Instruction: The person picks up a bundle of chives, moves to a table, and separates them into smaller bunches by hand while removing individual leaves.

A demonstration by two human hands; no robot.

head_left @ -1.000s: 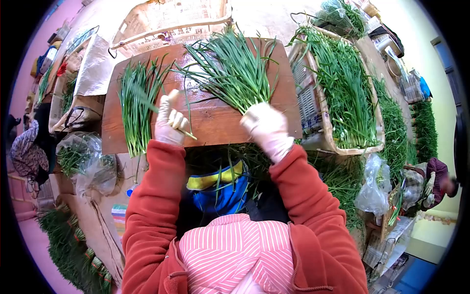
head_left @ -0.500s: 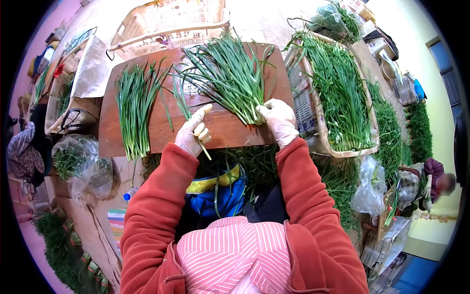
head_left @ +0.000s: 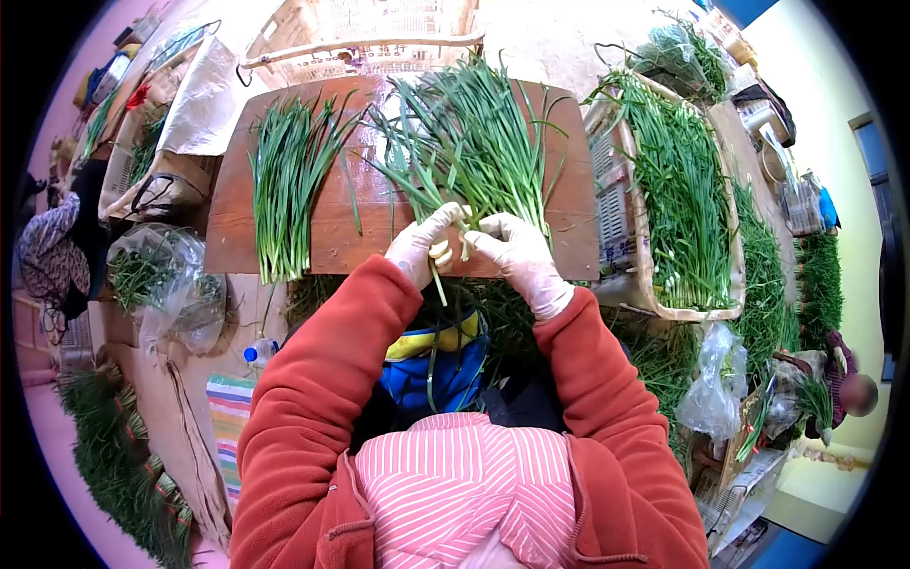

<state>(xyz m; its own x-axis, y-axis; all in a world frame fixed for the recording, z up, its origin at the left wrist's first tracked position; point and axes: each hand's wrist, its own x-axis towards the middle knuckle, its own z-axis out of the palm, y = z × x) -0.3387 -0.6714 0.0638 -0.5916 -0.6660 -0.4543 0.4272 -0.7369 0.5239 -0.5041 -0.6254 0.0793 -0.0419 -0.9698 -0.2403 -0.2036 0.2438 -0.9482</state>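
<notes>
Both hands wear pale gloves and meet at the front edge of a brown wooden board [head_left: 332, 237]. My left hand [head_left: 424, 248] is closed around a few green stalks [head_left: 438, 284], whose pale ends stick out below the fingers. Thumb and fingers of my right hand [head_left: 519, 258] pinch stalks [head_left: 465, 245] beside it. Just behind the hands a large loose pile of long green leaves [head_left: 502, 142] spreads over the board. A narrower, neater bunch [head_left: 284, 190] lies at the board's left side, its pale ends over the front edge.
A basket [head_left: 630, 190] full of greens stands right of the board, and another crate [head_left: 365, 47] lies behind it. Plastic bags [head_left: 180, 284] [head_left: 713, 384] flank the work area. A blue-capped bottle [head_left: 258, 354] is at left. At far right is another person [head_left: 839, 379].
My right hand has left the base of the large pile and come over beside my left hand, where it now pinches stalks. The whole view has shifted slightly.
</notes>
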